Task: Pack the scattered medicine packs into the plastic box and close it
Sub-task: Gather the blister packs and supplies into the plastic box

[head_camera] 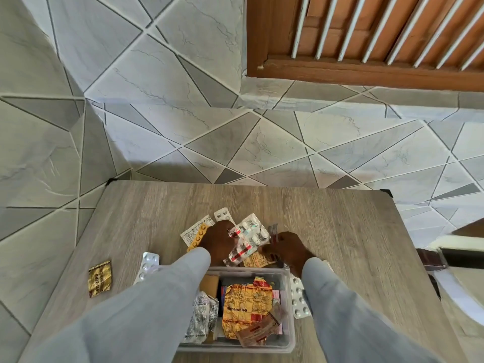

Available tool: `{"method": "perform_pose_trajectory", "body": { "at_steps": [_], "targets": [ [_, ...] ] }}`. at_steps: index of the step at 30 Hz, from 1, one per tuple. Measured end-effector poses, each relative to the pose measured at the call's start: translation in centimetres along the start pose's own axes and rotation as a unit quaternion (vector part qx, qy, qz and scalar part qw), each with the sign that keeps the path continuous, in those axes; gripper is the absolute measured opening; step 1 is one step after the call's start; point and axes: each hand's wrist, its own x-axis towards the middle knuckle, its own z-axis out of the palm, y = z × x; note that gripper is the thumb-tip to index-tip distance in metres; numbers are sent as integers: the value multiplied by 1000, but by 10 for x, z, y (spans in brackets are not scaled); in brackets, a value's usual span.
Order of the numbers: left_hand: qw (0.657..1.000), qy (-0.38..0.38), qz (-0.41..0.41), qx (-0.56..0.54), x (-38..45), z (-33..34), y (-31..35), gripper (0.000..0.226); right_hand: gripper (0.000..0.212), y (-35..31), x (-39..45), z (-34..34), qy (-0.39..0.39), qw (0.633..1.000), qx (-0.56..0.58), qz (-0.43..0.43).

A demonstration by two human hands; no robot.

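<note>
Plastic box (290,305): we are seeing it lying open at the near edge of the table (353,244), between our two sleeves, its clear wall showing on the right side.
Box contents: we are looking down on a crumpled orange and yellow pack (248,302) lying on top, a silver crinkled pack (201,318) against the left wall, and a small brownish sachet (259,334) toward the near right corner.
Right blister strip (298,299): it is lying on the table just beside the box's right wall, partly under our right sleeve.
Left blister strip (147,265): it is lying just beside the box's far left corner, its near end hidden by our left sleeve.
Gold sachet (100,277): it is sitting alone near the table's left edge, well apart from the box.
Left hand (218,242): we are pressing it down over the pile just beyond the box's far wall; its fingers are curled onto a red and white pack (239,251), though we cannot tell whether they are closed around it.
Right hand (288,248): we are pinching a small reddish strip (273,231) between thumb and fingertips.
Scattered packs beyond the hands: a white pack with orange tablets (196,233), a small silver blister (222,214) and a silver foil pack (254,229) are lying toward the middle of the table.
</note>
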Motion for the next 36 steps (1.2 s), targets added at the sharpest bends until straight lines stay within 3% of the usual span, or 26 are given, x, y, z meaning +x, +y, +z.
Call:
{"method": "perform_pose_trajectory", "body": {
  "at_steps": [3,11,15,18,21,23,27,30,32,33,34,36],
  "targets": [
    [1000,-14,10,8,-2,6,-3,33,42,-4,1,4,-18,1000,7,2],
    [989,76,49,-115,-24,-41,6,11,31,-11,-15,-17,13,991,111,-75],
    [991,-37,96,-90,-54,-64,11,16,33,-14,-38,-45,-32,965,236,-111],
    [976,-168,137,31,-76,-52,7,20,77,-10,-61,-56,-64,950,268,-147],
    [958,-197,157,137,-88,-25,-4,27,89,-1,-91,-57,-62,947,263,-173],
    [957,-183,164,151,-95,-9,-8,33,82,5,-117,-54,-58,948,248,-193],
    [941,-114,235,217,-104,9,-10,42,32,20,-157,-34,-7,965,134,-226],
    [912,-11,287,294,-108,4,-11,40,25,35,-167,-10,30,974,46,-222],
    [931,54,275,233,-115,-3,-8,28,32,44,-175,7,47,971,-6,-235],
    [960,58,237,138,-119,-7,-6,23,34,47,-180,15,65,963,-57,-254],
    [985,26,171,10,-121,-12,-4,24,34,52,-182,23,91,943,-132,-290],
    [969,-113,28,-216,-125,-20,-4,33,25,62,-183,34,134,862,-311,-378]
  ]
}}
